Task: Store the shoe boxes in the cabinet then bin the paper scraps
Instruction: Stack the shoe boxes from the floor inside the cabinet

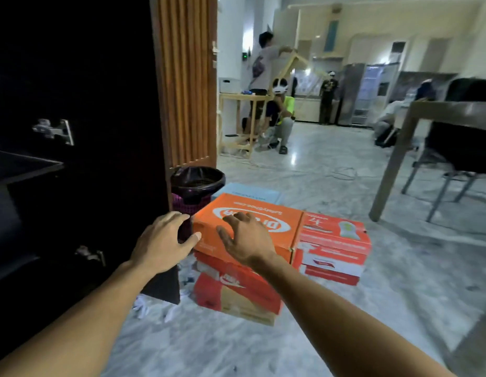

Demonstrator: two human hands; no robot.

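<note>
My left hand (165,240) and right hand (245,238), fingers spread, holding nothing, hover at the orange shoe box (209,227) topping the near stack.

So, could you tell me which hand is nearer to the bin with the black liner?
The left. The left hand is just in front of the bin, by the left edge of the orange box; the right hand is spread over that box's lid, further right.

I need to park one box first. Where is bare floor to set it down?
Bare marble floor lies between the red-and-white boxes and the table leg, and nearer the camera before the stack. Crowded: beside the cabinet, with paper scraps and the bin.
</note>
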